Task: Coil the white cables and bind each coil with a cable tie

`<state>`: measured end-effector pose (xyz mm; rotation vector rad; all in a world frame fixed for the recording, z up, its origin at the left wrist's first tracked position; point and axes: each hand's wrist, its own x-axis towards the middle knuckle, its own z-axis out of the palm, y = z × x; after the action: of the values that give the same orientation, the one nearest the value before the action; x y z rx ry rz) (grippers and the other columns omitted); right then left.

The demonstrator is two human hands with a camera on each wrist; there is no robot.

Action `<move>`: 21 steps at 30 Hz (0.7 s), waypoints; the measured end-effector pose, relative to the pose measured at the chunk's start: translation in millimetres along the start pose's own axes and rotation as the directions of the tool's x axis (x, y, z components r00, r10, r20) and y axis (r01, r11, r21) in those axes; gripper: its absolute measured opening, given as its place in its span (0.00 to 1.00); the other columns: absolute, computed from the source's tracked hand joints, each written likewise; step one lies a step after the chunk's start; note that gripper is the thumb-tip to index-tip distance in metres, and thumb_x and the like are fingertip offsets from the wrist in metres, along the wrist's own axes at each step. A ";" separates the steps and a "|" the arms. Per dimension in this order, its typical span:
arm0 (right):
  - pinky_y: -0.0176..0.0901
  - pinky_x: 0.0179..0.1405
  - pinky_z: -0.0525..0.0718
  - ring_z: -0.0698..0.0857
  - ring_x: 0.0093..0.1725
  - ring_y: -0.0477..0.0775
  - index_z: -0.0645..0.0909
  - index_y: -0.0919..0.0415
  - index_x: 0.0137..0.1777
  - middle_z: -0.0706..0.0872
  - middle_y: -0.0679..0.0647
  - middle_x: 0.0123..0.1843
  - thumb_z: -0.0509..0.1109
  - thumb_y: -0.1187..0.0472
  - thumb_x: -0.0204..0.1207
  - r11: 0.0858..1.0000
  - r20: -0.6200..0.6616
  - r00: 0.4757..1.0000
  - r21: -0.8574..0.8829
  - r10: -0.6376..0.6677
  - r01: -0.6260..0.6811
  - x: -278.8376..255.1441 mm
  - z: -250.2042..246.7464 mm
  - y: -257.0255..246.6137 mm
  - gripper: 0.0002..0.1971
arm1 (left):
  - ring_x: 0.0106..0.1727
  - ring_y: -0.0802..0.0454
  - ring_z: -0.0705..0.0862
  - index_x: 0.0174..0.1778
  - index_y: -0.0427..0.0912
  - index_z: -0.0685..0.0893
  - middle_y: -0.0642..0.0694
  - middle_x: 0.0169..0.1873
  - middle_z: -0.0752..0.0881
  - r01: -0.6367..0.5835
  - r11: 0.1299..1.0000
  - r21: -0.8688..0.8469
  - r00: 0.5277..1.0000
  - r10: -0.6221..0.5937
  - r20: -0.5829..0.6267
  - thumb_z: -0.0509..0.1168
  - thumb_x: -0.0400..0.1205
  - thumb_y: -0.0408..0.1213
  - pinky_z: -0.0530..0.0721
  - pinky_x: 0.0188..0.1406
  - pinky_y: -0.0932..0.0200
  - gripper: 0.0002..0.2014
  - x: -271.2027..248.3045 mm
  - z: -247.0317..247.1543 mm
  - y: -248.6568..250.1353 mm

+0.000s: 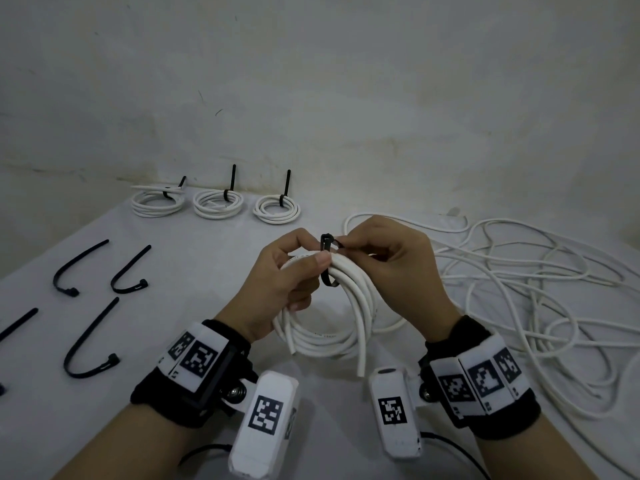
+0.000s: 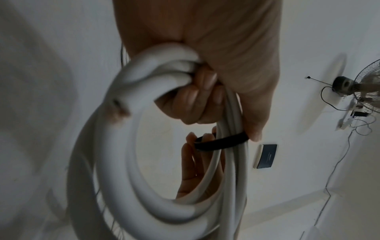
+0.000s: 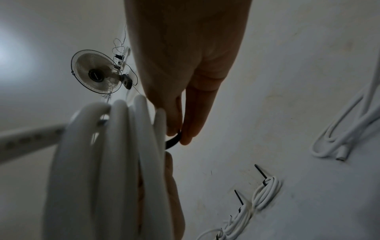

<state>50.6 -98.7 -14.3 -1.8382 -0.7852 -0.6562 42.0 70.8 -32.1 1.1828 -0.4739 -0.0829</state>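
A white cable coil point(image 1: 332, 317) hangs above the table at the centre, several loops thick. My left hand point(image 1: 294, 271) grips its top, thumb pressed on the strands, fingers curled through the loop point(image 2: 197, 104). A black cable tie point(image 1: 328, 261) wraps the coil beside that thumb point(image 2: 222, 142). My right hand point(image 1: 377, 251) pinches the tie's end at the top of the coil between thumb and forefinger point(image 3: 174, 139). In the right wrist view the coil point(image 3: 115, 162) fills the lower left.
Three bound coils point(image 1: 216, 202) lie along the wall at the back, tie tails sticking up. Loose black ties point(image 1: 93, 299) lie on the left of the table. A tangle of uncoiled white cable point(image 1: 519, 289) covers the right side.
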 end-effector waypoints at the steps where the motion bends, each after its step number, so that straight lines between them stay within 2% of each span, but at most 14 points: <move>1: 0.37 0.36 0.84 0.86 0.38 0.46 0.88 0.54 0.46 0.86 0.44 0.37 0.77 0.73 0.69 1.000 -0.001 1.000 -0.004 -0.008 0.008 0.0 0.0 -0.1 0.13 | 0.14 0.62 0.61 0.27 0.52 0.80 0.49 0.19 0.65 0.003 1.000 0.005 1.000 -0.003 0.001 0.71 0.65 0.45 0.63 0.14 0.72 0.06 -0.1 0.4 0.2; 4: 0.37 0.36 0.85 0.86 0.38 0.47 0.87 0.54 0.47 0.86 0.44 0.38 0.76 0.71 0.69 0.999 -0.002 0.999 -0.018 -0.038 0.038 0.1 0.7 -0.3 0.12 | 0.15 0.62 0.60 0.29 0.50 0.80 0.46 0.25 0.65 0.024 1.000 0.011 1.000 -0.024 0.010 0.71 0.64 0.44 0.63 0.14 0.73 0.07 -0.2 0.6 -1.0; 7: 0.41 0.36 0.86 0.86 0.38 0.48 0.87 0.53 0.47 0.86 0.46 0.38 0.75 0.69 0.69 0.998 0.007 0.998 -0.031 -0.057 0.057 -0.4 0.3 -0.6 0.11 | 0.15 0.62 0.60 0.34 0.42 0.75 0.50 0.19 0.66 0.059 0.998 0.004 0.998 -0.059 0.014 0.71 0.64 0.44 0.62 0.13 0.72 0.13 -0.4 0.6 -2.0; 10: 0.38 0.36 0.85 0.86 0.38 0.48 0.86 0.52 0.47 0.85 0.45 0.38 0.74 0.71 0.70 0.995 0.015 0.996 -0.058 -0.086 0.087 0.1 -0.2 -1.1 0.12 | 0.14 0.64 0.61 0.27 0.47 0.78 0.55 0.16 0.71 0.064 0.998 -0.003 0.997 -0.064 0.033 0.70 0.67 0.44 0.62 0.12 0.72 0.08 -0.2 2.8 -0.4; 13: 0.35 0.36 0.84 0.85 0.38 0.48 0.87 0.53 0.47 0.86 0.49 0.37 0.74 0.72 0.69 0.990 0.012 0.994 -0.085 -0.109 0.109 0.4 0.0 -0.7 0.13 | 0.14 0.64 0.61 0.22 0.51 0.78 0.55 0.14 0.73 0.073 0.997 0.012 0.997 -0.073 0.025 0.64 0.73 0.39 0.60 0.13 0.72 0.13 -0.4 4.6 0.9; 15: 0.31 0.36 0.81 0.85 0.37 0.47 0.89 0.58 0.46 0.86 0.50 0.37 0.74 0.73 0.69 0.988 0.017 0.993 -0.103 -0.117 0.118 0.1 -0.2 0.2 0.11 | 0.15 0.64 0.61 0.21 0.51 0.78 0.55 0.15 0.74 0.084 0.996 0.021 0.996 -0.085 0.030 0.65 0.73 0.39 0.59 0.14 0.71 0.13 -1.1 5.5 1.3; 18: 0.27 0.37 0.79 0.85 0.38 0.45 0.90 0.65 0.44 0.87 0.49 0.38 0.74 0.73 0.70 0.983 0.035 0.990 -0.118 -0.139 0.142 0.1 0.3 -0.9 0.07 | 0.16 0.63 0.61 0.25 0.46 0.77 0.55 0.16 0.74 0.104 0.993 0.059 0.994 -0.105 0.024 0.66 0.72 0.40 0.58 0.15 0.70 0.10 -1.8 5.6 0.3; 21: 0.27 0.40 0.80 0.87 0.39 0.42 0.90 0.66 0.46 0.88 0.48 0.39 0.74 0.73 0.71 0.987 0.023 0.992 -0.092 -0.128 0.129 -1.3 1.5 -4.2 0.07 | 0.17 0.60 0.60 0.30 0.42 0.74 0.53 0.18 0.72 0.110 0.990 0.088 0.994 -0.111 0.012 0.70 0.66 0.46 0.58 0.16 0.69 0.14 -1.7 4.5 -0.9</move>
<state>46.8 -96.3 -13.3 -1.8910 -0.9032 -0.7724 38.9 67.0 -32.1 1.2946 -0.4304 -0.1693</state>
